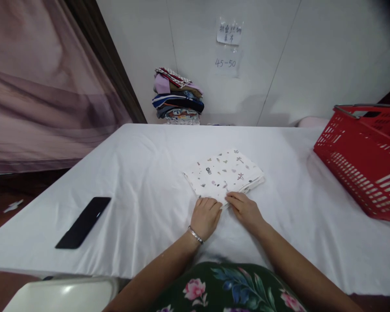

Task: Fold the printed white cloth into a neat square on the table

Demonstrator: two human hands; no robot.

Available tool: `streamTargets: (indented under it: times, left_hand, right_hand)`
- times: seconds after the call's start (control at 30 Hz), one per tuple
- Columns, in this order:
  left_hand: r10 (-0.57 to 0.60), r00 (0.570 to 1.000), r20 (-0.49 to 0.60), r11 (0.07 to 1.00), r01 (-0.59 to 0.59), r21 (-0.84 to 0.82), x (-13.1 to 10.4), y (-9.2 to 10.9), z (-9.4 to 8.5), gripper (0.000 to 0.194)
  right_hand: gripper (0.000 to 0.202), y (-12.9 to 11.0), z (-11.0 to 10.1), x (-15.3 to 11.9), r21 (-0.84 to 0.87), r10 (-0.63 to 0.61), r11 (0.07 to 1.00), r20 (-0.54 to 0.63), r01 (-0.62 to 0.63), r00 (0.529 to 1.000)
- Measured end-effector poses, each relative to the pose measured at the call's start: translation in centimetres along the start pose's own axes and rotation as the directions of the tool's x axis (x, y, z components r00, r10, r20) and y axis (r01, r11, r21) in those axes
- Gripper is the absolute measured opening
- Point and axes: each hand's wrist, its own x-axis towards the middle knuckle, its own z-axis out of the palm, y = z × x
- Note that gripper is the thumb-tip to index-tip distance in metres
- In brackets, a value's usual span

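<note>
A folded white cloth (225, 171) with small printed figures lies at an angle on the white-covered table, its layers showing along the right edge. My left hand (206, 214), with a silver bracelet at the wrist, has its fingers curled over the near edge of the cloth. Just to the right, my right hand (245, 210) pinches the same near edge close to the front corner. The fingertips of both hands are a short gap apart, and the thumbs are mostly hidden.
A black phone-like slab (83, 222) lies on the table (143, 173) at the left. At the right edge stands a red basket (364, 160). Folded fabrics (178, 97) are stacked beyond the far edge, by the wall. A pale stool (65, 294) is at the lower left.
</note>
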Motion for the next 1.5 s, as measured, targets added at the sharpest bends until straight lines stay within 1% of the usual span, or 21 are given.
streamTargets:
  times: [0.2,0.3,0.4,0.47,0.57,0.63,0.7,0.73,0.8,0.9,0.93,1.0,1.07,1.1,1.13,1.23,1.27,1.3,1.37,1.43,1.5]
  left_hand:
    - [-0.034,0.999,0.016,0.999,0.034,-0.02,-1.0,-0.2,-1.0,0.02]
    - [-0.048,0.999,0.023,0.998,0.049,-0.033,-1.3,-0.3,-1.2,0.016]
    - [-0.033,0.999,0.024,0.998,0.035,-0.052,-1.4,-0.5,-1.1,0.011]
    - [-0.034,0.999,0.018,0.996,0.035,-0.082,-1.2,-0.6,-1.1,0.012]
    - [-0.065,0.998,0.005,0.989,0.065,-0.136,-0.7,-0.7,-1.4,0.02]
    - [-0.076,0.997,-0.006,0.985,0.074,-0.156,0.0,-0.7,-1.6,0.02]
    - [-0.059,0.998,-0.015,0.985,0.056,-0.162,1.0,-0.7,-1.6,0.019]
    - [-0.042,0.999,-0.015,0.987,0.039,-0.156,1.5,-0.7,-1.4,0.022]
    - [-0.008,1.0,0.011,0.994,0.009,-0.113,2.4,-0.7,-0.6,0.04]
    - [0.024,0.994,0.106,1.0,-0.023,-0.008,3.0,-1.0,1.1,0.065]
    - [0.033,0.99,0.135,0.999,-0.036,0.02,2.9,-1.1,1.6,0.069]
    - [0.048,0.984,0.17,0.997,-0.058,0.054,2.6,-1.2,2.3,0.069]
    - [0.051,0.984,0.173,0.995,-0.064,0.07,2.4,-1.4,2.6,0.065]
    - [0.049,0.984,0.17,0.995,-0.062,0.073,2.3,-1.4,2.6,0.064]
    - [0.048,0.985,0.168,0.996,-0.061,0.072,2.2,-1.5,2.5,0.063]
    - [0.051,0.987,0.154,0.997,-0.06,0.053,2.3,-1.5,2.3,0.06]
    - [0.055,0.988,0.148,0.997,-0.062,0.045,2.4,-1.5,2.2,0.059]
    - [0.06,0.988,0.141,0.997,-0.065,0.036,2.4,-1.6,2.2,0.058]
    - [0.073,0.989,0.131,0.997,-0.076,0.02,2.4,-1.7,2.2,0.055]
    - [0.088,0.989,0.122,0.996,-0.089,0.004,2.4,-1.8,2.2,0.053]
    - [0.109,0.988,0.11,0.994,-0.108,-0.013,2.3,-1.9,2.2,0.053]
  right_hand:
    - [0.033,-0.1,-0.3,0.1,0.026,0.048,0.998,0.049,-0.05,0.998]
    - [0.033,-0.3,-0.5,0.3,0.055,0.068,0.996,0.074,-0.072,0.995]
    - [0.032,-0.4,-0.6,0.5,0.075,0.078,0.994,0.081,-0.084,0.994]
    - [0.032,-0.4,-0.6,0.5,0.091,0.084,0.992,0.088,-0.091,0.993]
    - [0.032,-0.3,-0.5,0.6,0.11,0.097,0.988,0.1,-0.107,0.99]
    - [0.032,-0.1,-0.4,0.6,0.112,0.098,0.988,0.103,-0.11,0.99]
    - [0.032,0.0,-0.2,0.7,0.118,0.094,0.987,0.104,-0.106,0.99]
    - [0.032,0.0,-0.2,0.7,0.126,0.092,0.987,0.101,-0.105,0.991]
    - [0.033,0.1,0.0,0.6,0.16,0.09,0.982,0.09,-0.104,0.992]
    - [0.031,0.3,-0.2,0.4,0.277,0.1,0.954,0.061,-0.113,0.993]
    - [0.029,0.6,-0.4,0.3,0.326,0.115,0.937,0.045,-0.123,0.992]
    - [0.025,1.5,-1.1,0.2,0.398,0.176,0.904,-0.012,-0.157,0.984]
    - [0.023,3.1,-2.1,0.1,0.428,0.284,0.876,-0.085,-0.222,0.955]
    - [0.022,4.1,-2.7,0.1,0.434,0.352,0.86,-0.125,-0.268,0.928]
    - [0.023,5.2,-3.3,0.2,0.439,0.425,0.84,-0.163,-0.32,0.891]
    - [0.027,8.5,-4.9,0.7,0.43,0.613,0.769,-0.285,-0.474,0.737]
    - [0.029,9.3,-5.3,0.9,0.426,0.665,0.735,-0.301,-0.527,0.684]
    - [0.032,10.0,-5.6,1.2,0.427,0.712,0.695,-0.296,-0.579,0.636]
    - [0.036,10.8,-6.0,1.9,0.429,0.789,0.608,-0.229,-0.668,0.571]
    - [0.042,11.1,-6.2,2.6,0.396,0.833,0.543,-0.144,-0.74,0.534]
    - [0.045,11.3,-6.3,3.2,0.325,0.849,0.521,-0.101,-0.789,0.519]
